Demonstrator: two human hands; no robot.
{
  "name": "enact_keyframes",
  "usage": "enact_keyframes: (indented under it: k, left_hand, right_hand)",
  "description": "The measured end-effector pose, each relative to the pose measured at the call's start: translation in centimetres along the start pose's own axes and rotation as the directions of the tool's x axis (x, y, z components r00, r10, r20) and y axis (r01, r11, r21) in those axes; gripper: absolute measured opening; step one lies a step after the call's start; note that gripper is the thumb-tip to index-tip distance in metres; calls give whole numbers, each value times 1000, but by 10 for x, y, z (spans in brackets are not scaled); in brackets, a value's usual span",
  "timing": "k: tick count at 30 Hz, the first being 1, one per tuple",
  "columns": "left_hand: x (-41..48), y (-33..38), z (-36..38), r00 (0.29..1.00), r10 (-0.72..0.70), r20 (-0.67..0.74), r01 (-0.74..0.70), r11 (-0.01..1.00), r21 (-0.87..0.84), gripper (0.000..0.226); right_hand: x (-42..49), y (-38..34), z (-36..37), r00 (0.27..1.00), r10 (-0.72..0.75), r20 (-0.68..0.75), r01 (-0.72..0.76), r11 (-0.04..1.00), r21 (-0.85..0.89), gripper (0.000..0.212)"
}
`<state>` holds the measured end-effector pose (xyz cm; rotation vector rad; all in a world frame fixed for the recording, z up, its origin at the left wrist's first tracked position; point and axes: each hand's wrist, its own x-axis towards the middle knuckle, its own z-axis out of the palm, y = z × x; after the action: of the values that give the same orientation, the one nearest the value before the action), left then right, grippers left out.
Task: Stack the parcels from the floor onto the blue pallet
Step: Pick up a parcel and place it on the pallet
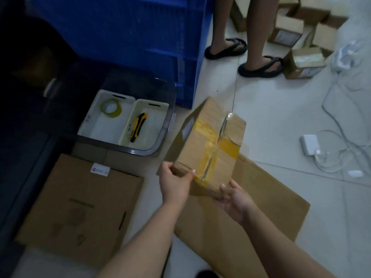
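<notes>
A brown cardboard parcel with yellow and clear tape is held tilted above the floor at the centre. My left hand grips its near left corner, thumb on top. My right hand holds its near right corner from below. The blue pallet structure stands upright at the top left, behind the parcel. A large flat box lies on the floor at the lower left. Several small parcels lie on the floor at the top right.
A flattened cardboard sheet lies under the held parcel. A clear bin holds white trays with a tape roll and a yellow utility knife. Another person's legs in sandals stand by the pallet. White cables and a charger lie right.
</notes>
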<state>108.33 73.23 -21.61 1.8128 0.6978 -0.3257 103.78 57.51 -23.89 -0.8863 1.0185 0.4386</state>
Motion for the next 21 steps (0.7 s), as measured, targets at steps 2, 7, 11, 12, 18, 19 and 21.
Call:
enact_keyframes:
  k: [2,7,11,12,18,19,21]
  left_hand:
    - [-45,15,-19,1000,17,-20,-16,999,39,46]
    - [-123,37,-66,995,15,-96,-8,997,78,44]
    - [-183,30,-98,967,-45,-252,40,999,-25,46]
    - [-198,24,-107,957,-47,-286,35,998,-48,46]
    - [-289,-35,-175,845,-129,-519,39,983,-181,50]
    - [-308,-46,-189,808,-146,-571,41,980,-193,50]
    - [-350,-70,-212,735,-178,-654,41,975,-219,50]
  right_hand:
    - [-43,0,-5,999,39,-10,-40,994,-102,44]
    - [-133,-3,-8,996,73,52,-50,935,-350,41]
    - [-180,0,14,986,137,95,-71,862,-502,14]
    - [-190,6,18,979,175,105,-94,842,-531,11]
    - [-244,79,34,953,241,183,-43,706,-707,14]
    - [-254,97,34,943,261,204,-28,675,-737,14]
    - [-274,136,36,919,319,232,-3,594,-804,17]
